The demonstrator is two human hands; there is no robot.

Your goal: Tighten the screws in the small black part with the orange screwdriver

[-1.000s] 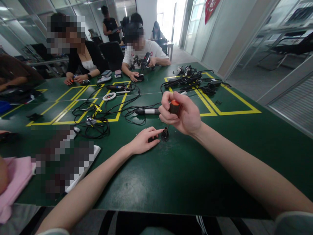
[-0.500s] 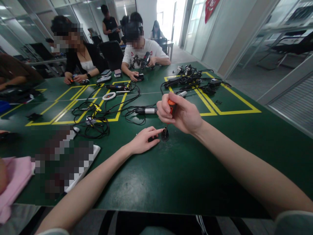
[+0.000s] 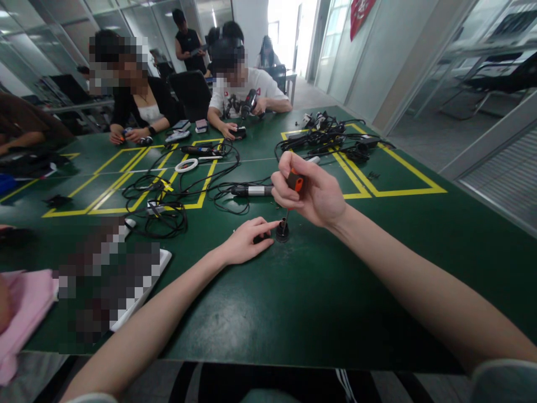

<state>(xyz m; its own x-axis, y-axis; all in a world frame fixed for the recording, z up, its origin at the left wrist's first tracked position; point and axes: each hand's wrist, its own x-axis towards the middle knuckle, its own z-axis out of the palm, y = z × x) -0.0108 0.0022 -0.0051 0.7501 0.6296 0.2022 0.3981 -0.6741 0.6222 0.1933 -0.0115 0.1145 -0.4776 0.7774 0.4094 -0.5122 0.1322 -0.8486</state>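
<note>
In my right hand (image 3: 312, 187) is a screwdriver (image 3: 296, 180) with an orange and black handle, fingers wrapped round it. Its thin shaft points down into the top of a small black round part (image 3: 282, 232) standing on the green table (image 3: 235, 319). From the left, my left hand (image 3: 247, 240) steadies this part, forefinger against its upper rim and thumb low beside its base. Shadow hides what lies under the curled fingers. Just behind my hands lies a black and silver cylindrical tool (image 3: 254, 191) with a cord.
Tangled black cables (image 3: 168, 218) lie to the left, near a white ring (image 3: 186, 165). More cables and plugs (image 3: 331, 137) are heaped at the back right. A white-edged tray (image 3: 161, 266) sits at left. Across the table, a person in white (image 3: 268, 84) holds a power drill (image 3: 249, 103).
My right hand has tilted and turned a little, so the handle's orange end faces more to the right. My left hand and the black part stay in place.
</note>
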